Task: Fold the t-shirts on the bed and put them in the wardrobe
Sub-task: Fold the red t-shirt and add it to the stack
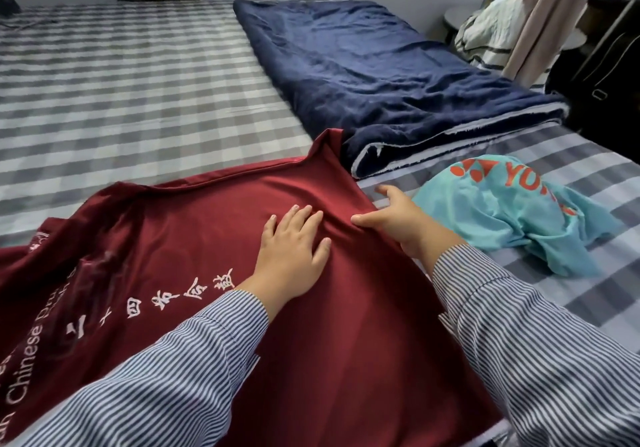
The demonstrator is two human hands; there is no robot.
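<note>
Flat, my left hand (pixel 291 242) presses the red t-shirt (pixel 207 238) near the bed's (pixel 138 83) near edge; my right hand (pixel 398 218) pinches its side. Folding just begins. Blue t-shirt (pixel 502 211) waits crumpled by the right edge.

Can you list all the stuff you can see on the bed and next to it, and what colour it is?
red t-shirt: one, dark red with white writing, spread on the bed in front
blue t-shirt: one, light blue with red print, crumpled at the right
blanket: one, navy, folded along the far right side
bed sheet: one, grey and white checks, covering the bed
clothes pile: pale, beyond the bed at top right
left hand: flat on the red t-shirt
right hand: pinches the red t-shirt's right edge
sleeves: two, blue and white stripes
</note>
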